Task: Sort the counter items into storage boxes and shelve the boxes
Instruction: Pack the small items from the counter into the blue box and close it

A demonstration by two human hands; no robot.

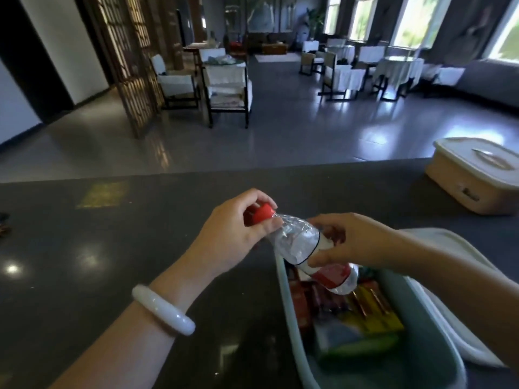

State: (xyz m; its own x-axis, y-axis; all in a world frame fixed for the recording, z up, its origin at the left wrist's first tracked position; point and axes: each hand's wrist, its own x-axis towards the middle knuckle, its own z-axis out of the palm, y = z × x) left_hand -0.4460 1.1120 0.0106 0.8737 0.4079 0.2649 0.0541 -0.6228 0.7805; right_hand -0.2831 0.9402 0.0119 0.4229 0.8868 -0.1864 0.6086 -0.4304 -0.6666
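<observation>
Bottle [306, 248] between left hand [236, 231] and right hand [345, 242].

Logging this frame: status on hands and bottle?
Left hand grips red cap; right hand holds bottle. Bottle tilted above open green box, already holding packets. Nothing blocking.

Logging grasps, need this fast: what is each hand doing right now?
Left hand: fingers curled round the red cap of the plastic bottle.
Right hand: grips the bottle's body, over the open green box.
</observation>
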